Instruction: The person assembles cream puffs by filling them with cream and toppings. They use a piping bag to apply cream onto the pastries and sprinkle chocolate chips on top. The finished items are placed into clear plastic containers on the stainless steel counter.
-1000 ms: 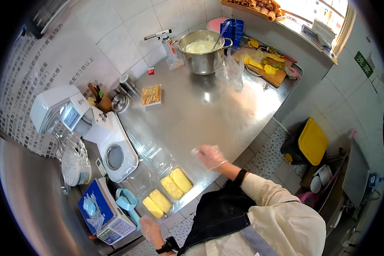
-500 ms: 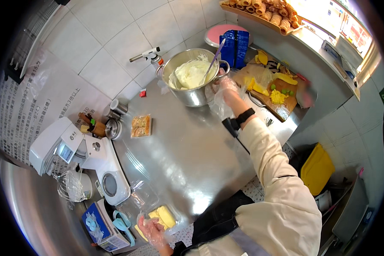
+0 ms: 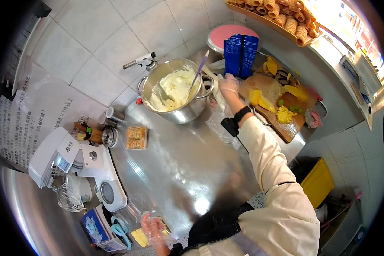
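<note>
A steel two-handled pot [image 3: 181,116] of pale cream [image 3: 177,83] stands at the back of the steel table, with a purple-handled spatula [image 3: 197,73] leaning in it. Just right of its handle, my gloved right hand [image 3: 229,86] is closed by a whitish limp thing [image 3: 219,96]; what the fingers grip is unclear. A blue bag [image 3: 240,55] stands beyond that hand. At the table's near left, my gloved left hand [image 3: 153,228] hovers over yellow blocks [image 3: 139,237] on clear plastic, its fingers loosely apart. The blocks are partly hidden by the hand.
A cutting board [image 3: 289,133] with yellow fruit pieces and peels lies at right. A white mixer [image 3: 99,160] with a whisk lines the left side. A packaged snack [image 3: 136,138], a torch [image 3: 141,61], a pink-lidded tub [image 3: 232,36] and a tray of pastry rolls [image 3: 292,25] surround the table.
My right hand has left the pot's handle and moved right to the whitish thing. The pot has shifted left, close to the small red packet. My left hand stays by the yellow blocks.
</note>
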The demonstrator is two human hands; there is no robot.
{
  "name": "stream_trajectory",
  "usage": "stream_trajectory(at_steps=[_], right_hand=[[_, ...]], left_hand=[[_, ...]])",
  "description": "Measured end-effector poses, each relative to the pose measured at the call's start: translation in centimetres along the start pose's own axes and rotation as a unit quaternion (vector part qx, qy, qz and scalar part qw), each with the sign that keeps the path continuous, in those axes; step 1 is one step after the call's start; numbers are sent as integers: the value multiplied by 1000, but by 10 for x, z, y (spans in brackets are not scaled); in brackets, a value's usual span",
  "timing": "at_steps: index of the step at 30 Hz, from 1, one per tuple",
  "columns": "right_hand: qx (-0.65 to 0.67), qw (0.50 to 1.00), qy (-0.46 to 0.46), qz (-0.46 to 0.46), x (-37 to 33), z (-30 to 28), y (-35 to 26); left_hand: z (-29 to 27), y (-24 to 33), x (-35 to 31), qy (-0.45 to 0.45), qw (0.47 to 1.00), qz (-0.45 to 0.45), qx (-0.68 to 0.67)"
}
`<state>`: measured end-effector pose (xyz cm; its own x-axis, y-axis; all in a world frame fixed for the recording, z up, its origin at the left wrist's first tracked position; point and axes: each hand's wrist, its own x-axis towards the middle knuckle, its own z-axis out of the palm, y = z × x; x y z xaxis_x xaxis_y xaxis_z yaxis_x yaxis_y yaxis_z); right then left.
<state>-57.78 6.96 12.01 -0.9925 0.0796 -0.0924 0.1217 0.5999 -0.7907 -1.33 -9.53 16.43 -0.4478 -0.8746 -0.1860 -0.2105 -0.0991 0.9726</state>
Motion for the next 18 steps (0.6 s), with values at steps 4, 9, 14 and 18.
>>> stream_trajectory(at_steps=[4, 9, 14, 18], right_hand=[[-125, 991, -37, 33, 16, 27, -21], [-230, 971, -67, -19, 40, 42, -8], [-84, 989, -115, 48, 43, 41, -11], [326, 939, -91, 53, 73, 5, 23]], left_hand=[[0, 7, -17, 16, 999, -1, 44], [-13, 34, -35, 44, 975, -191, 103], [-29, -3, -52, 134, 988, -58, 41], [-27, -13, -50, 84, 996, -15, 16]])
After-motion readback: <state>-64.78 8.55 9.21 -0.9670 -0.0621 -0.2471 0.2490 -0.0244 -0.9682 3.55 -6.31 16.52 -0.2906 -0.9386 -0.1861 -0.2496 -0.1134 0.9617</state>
